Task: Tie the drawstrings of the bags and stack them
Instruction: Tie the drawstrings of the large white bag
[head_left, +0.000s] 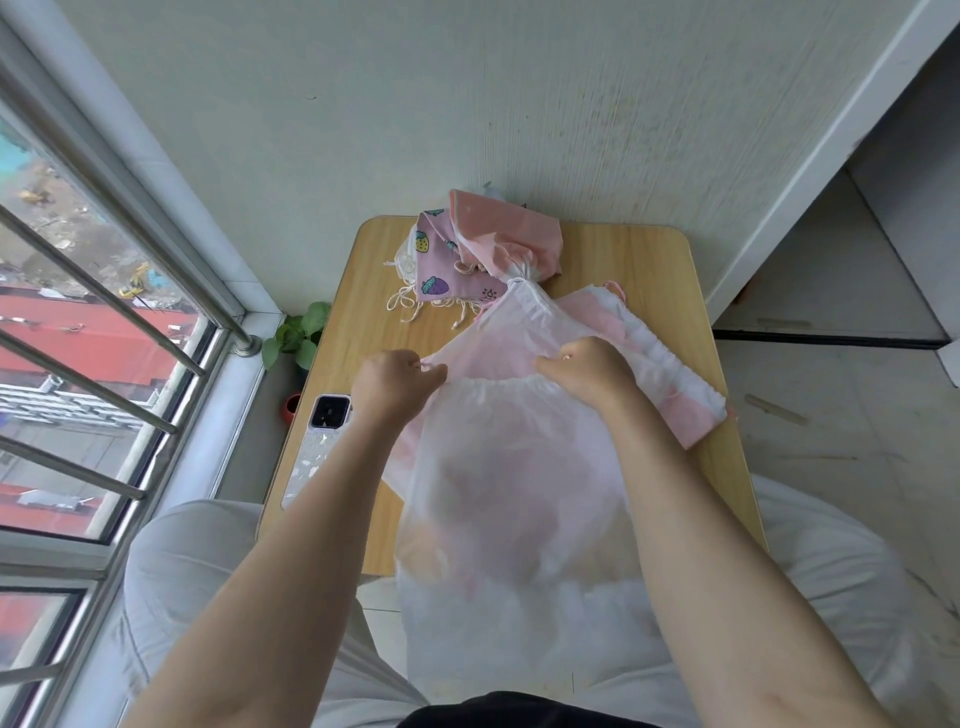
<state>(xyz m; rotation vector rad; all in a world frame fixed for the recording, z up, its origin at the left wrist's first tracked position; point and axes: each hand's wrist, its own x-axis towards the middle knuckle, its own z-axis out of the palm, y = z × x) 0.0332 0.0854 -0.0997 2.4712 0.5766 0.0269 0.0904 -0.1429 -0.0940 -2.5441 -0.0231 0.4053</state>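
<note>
Both the left hand (396, 383) and right hand (589, 364) pinch the translucent white drawstring bag (519, 493) at its gathered mouth, apparently cinching; knotting the cords should follow.

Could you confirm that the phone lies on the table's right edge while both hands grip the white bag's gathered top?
Not quite: the head view shows the phone on the table's left edge. Both the left hand and right hand do grip the white bag's gathered top.

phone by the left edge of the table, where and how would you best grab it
Grip the phone across its long sides near the middle, coming from above. It lies flat, camera end away from the person, hard against the table's left edge, with the left forearm close on its right, so probably only the top approach is free.
</note>
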